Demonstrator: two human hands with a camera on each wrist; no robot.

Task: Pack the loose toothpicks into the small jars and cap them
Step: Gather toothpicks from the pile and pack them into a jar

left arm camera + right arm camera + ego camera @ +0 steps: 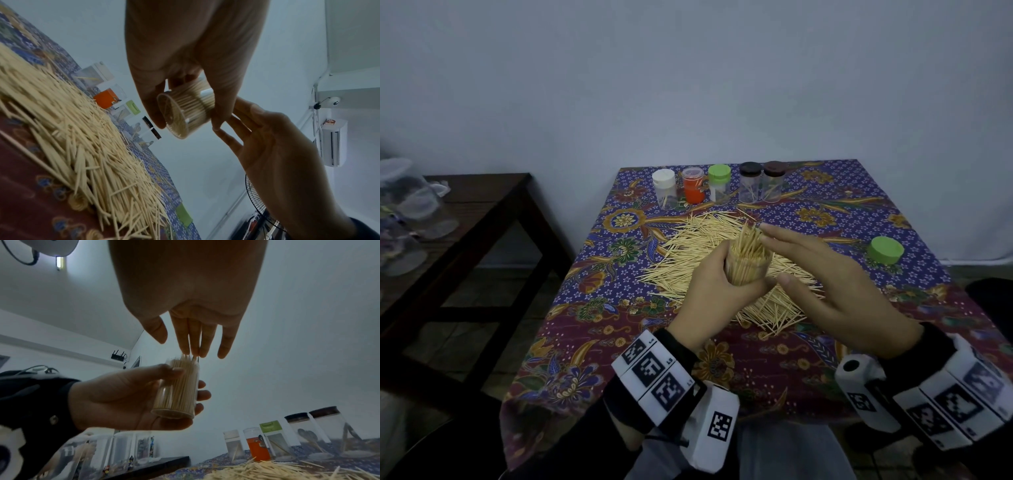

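My left hand [717, 291] grips a small clear jar [748, 265] packed full of toothpicks, held above the table; the jar also shows in the left wrist view [185, 112] and the right wrist view [179, 391]. My right hand [825, 274] is flat with straight fingers, and its fingertips [191, 352] touch the toothpick tips that stick out of the jar's mouth. A big heap of loose toothpicks [698, 253] lies on the patterned cloth under both hands. A loose green cap [885, 250] sits on the cloth to the right.
Along the table's far edge stand several jars: white-capped [664, 188], orange [693, 185], green-capped [719, 183] and two dark-capped [750, 181] [774, 180]. A dark wooden side table [465, 219] with clear containers stands to the left.
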